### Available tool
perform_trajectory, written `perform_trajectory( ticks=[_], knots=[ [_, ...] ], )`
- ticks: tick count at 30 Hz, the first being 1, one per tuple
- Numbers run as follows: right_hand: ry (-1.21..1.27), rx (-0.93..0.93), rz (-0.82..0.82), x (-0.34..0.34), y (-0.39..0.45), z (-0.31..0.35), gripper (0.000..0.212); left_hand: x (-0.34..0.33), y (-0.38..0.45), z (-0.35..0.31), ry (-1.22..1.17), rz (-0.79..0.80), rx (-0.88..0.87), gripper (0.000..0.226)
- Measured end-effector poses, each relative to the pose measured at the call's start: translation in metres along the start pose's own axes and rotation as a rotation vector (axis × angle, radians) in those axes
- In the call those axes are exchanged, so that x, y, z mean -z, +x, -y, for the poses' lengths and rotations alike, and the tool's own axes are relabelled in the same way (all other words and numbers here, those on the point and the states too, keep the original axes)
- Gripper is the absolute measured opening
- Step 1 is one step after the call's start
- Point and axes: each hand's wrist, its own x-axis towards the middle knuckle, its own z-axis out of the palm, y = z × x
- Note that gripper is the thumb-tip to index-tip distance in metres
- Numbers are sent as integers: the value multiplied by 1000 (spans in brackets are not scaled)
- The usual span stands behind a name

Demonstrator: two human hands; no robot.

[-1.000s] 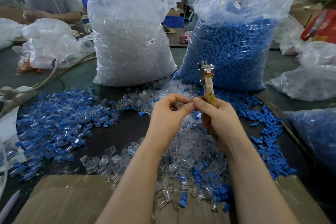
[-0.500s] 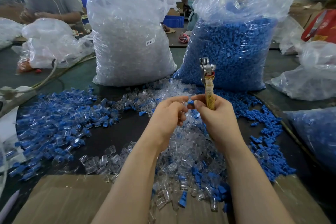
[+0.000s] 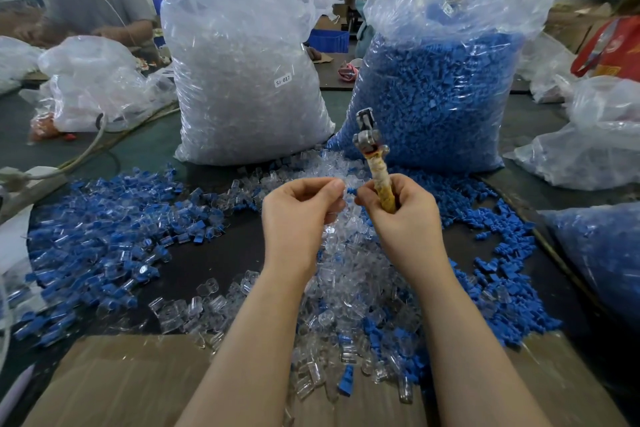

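Observation:
My right hand (image 3: 403,218) grips the tape-wrapped handle of a small metal-headed tool (image 3: 372,156), which stands upright above the fist. Just left of it, my left hand (image 3: 298,211) pinches a small clear plastic cap (image 3: 341,196) between thumb and fingers, close to a small blue piece (image 3: 352,191) at my right thumb tip. Both hands hover over a heap of clear caps (image 3: 349,274) mixed with blue pieces. Whether the two parts touch is too small to tell.
A tall bag of clear caps (image 3: 242,80) and a bag of blue pieces (image 3: 436,94) stand behind the hands. Assembled blue-and-clear parts (image 3: 104,236) spread at left, loose blue pieces (image 3: 498,253) at right. Cardboard (image 3: 114,381) lies nearest me. A person (image 3: 90,0) works far left.
My hands have drawn slightly apart; the left hand's fingers now hold a clear cap beside the right thumb. The tool stayed upright and rose a little in view.

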Motion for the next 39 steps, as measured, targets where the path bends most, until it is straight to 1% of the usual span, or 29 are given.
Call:
perform_trajectory(
  ticks=[4,9,16,19,22,25,29,32,35,39],
  knots=[
    [-21,25,-17,-2,0,0,13,-2,-2,-2,-33,6,32,6],
    [-32,12,-43,-1,2,-2,14,-3,-2,-2,6,12,23,6],
    [-50,23,-70,-1,1,1,17,-6,-2,2,124,2,-63,12],
    [-34,0,-92,-3,0,3,17,-7,-1,5,191,14,-116,12],
    [13,-38,-78,-4,0,5,15,-8,-3,6,277,24,-195,11],
    [87,-81,-39,-2,1,9,12,-8,-3,8,317,12,-250,10],
    [235,-128,16,0,2,9,12,-6,-3,8,336,-28,-280,10],
    [282,-143,100,4,3,9,13,-5,-3,7,333,-53,-285,9],
    [221,-143,205,11,4,8,11,-4,-1,5,237,-54,-215,10],
    [15,-166,332,23,5,3,7,1,1,-1,24,-36,-132,7]
  ],
)
